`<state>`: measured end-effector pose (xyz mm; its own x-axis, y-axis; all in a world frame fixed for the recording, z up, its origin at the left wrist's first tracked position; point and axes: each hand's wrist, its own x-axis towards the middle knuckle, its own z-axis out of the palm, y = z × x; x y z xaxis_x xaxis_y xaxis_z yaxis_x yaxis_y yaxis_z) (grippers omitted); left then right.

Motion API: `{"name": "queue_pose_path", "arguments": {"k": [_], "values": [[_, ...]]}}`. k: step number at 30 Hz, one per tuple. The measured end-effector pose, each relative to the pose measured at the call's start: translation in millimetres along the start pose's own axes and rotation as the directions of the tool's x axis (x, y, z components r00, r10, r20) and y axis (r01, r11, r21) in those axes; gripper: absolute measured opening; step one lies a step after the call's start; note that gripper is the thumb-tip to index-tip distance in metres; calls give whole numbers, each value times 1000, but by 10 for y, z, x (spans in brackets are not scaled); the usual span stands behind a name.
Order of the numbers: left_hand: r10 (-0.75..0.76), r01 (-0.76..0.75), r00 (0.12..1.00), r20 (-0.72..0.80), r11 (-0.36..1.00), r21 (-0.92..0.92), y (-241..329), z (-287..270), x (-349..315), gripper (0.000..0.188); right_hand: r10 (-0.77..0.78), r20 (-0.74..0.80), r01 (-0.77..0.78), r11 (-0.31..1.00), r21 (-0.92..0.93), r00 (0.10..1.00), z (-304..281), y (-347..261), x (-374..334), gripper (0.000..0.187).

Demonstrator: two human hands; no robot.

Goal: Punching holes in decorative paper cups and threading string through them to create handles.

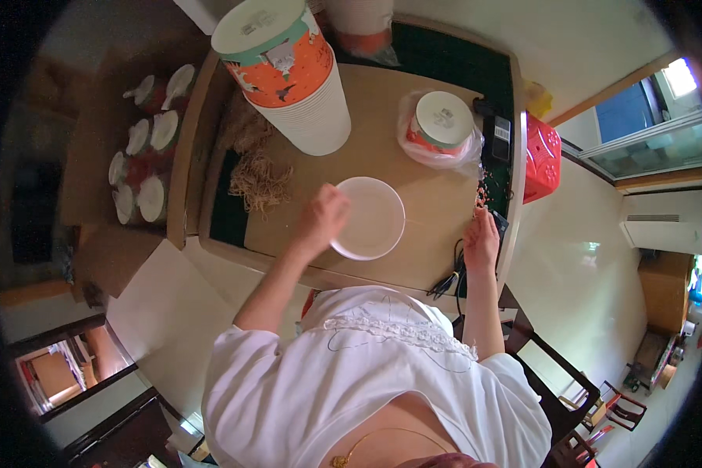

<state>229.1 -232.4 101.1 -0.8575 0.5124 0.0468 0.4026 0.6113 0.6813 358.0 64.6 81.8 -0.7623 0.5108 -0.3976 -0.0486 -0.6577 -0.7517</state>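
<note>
On the cardboard-covered table, a white round paper tub (373,220) stands with its open mouth up. My left hand (327,214) grips its left rim, fingers closed over the edge. Near the table's right edge, my right hand (482,240) has its fingers pinched together beside a strip of small red, white and dark bits (482,192). What those fingers hold, if anything, is too small to make out. Beyond the tub rises a tall stack of nested paper tubs (304,109), orange and green at its top end.
A clear bag with an orange tub (443,125) sits back right, beside a black device (497,139). Tan shredded strands (259,179) lie at left, and a black cable (448,279) near the front edge. Lidded tubs fill a cardboard box (181,175) at far left; a red stool (542,156) stands right.
</note>
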Motion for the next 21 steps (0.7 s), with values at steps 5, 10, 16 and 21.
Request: {"name": "queue_pose_path", "arguments": {"k": [5, 10, 16, 21], "values": [[154, -170, 971, 182, 983, 72, 531, 726, -289, 16, 222, 148, -182, 953, -242, 964, 550, -72, -552, 15], [-138, 157, 987, 79, 919, -362, 415, 697, -97, 12, 517, 728, 230, 720, -654, 450, 713, -115, -806, 21], [-176, 224, 974, 142, 828, -513, 316, 443, 12, 10, 232, 401, 14, 851, -525, 886, 407, 756, -171, 12], [-224, 284, 959, 175, 728, -624, 324, 359, 19, 15, 28, 508, 325, 737, -593, 861, 535, 804, -178, 11]]}}
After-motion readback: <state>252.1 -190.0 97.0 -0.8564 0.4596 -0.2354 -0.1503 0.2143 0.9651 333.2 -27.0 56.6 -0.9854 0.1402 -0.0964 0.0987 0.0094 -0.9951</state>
